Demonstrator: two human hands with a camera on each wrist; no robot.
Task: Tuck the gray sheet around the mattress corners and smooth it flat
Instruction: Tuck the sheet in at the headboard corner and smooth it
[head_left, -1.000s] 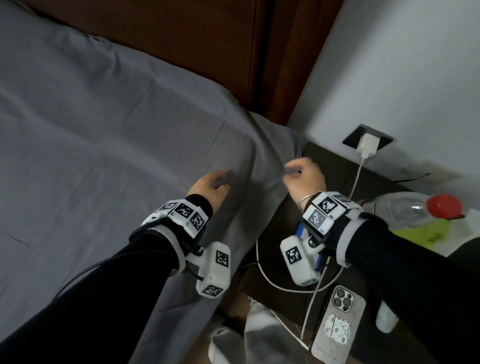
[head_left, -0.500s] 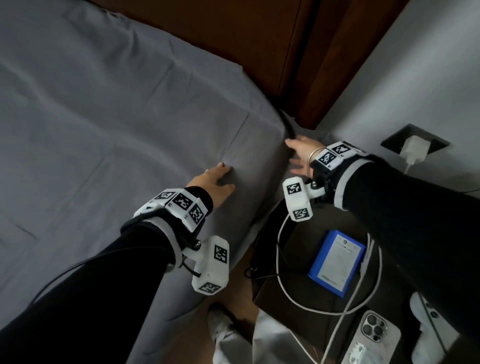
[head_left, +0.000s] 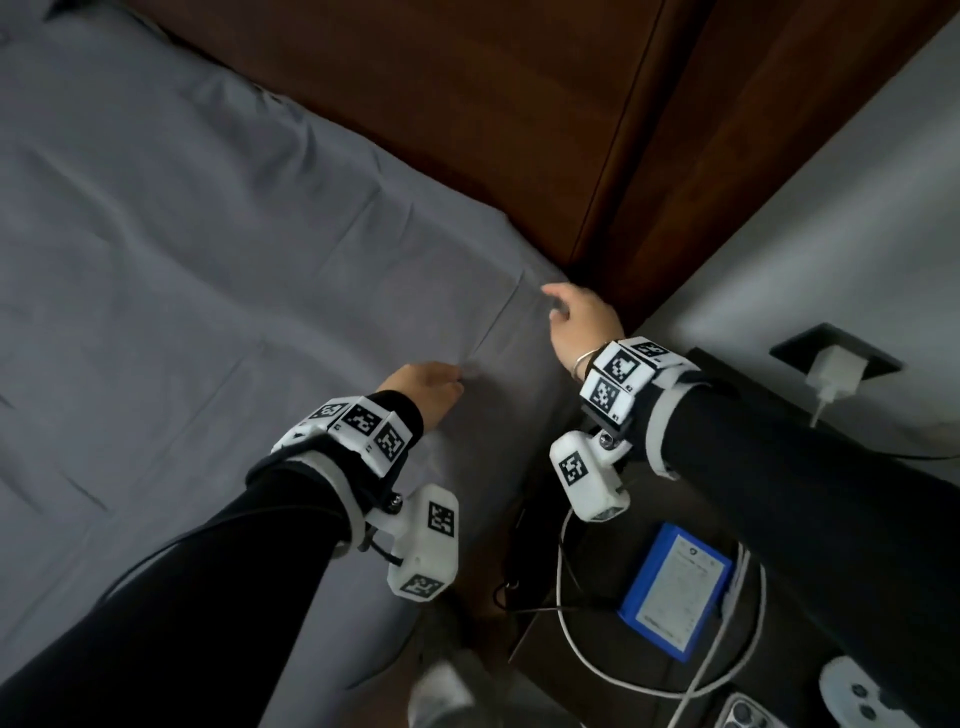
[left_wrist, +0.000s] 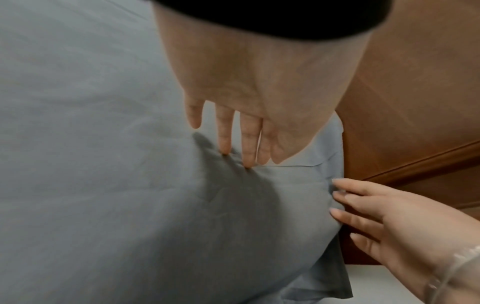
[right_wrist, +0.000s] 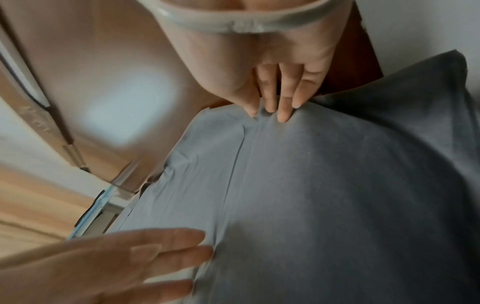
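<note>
The gray sheet (head_left: 208, 260) covers the mattress, with light creases and a seam running toward the corner (head_left: 543, 338) by the headboard. My left hand (head_left: 441, 379) lies on the sheet just inside the bed's edge; in the left wrist view its fingers (left_wrist: 246, 148) are straight and their tips press into the cloth. My right hand (head_left: 571, 312) reaches over the corner. Its fingertips (right_wrist: 284, 111) push on the sheet (right_wrist: 337, 185), with a small ridge of cloth bunched beside the thumb. A loose flap of sheet (left_wrist: 335, 273) hangs down below the corner.
A dark wooden headboard (head_left: 467, 104) runs behind the bed and a white wall stands at right. Close beside the bed, a dark nightstand (head_left: 587, 644) carries a blue box (head_left: 675, 592), a coiled white cable (head_left: 563, 582) and a phone (head_left: 743, 717). A charger (head_left: 836, 369) sits in the wall socket.
My right hand let go of the pinched sheet fold, went down along the bed's side and now rests on top of the corner. My left hand stayed pressed on the sheet.
</note>
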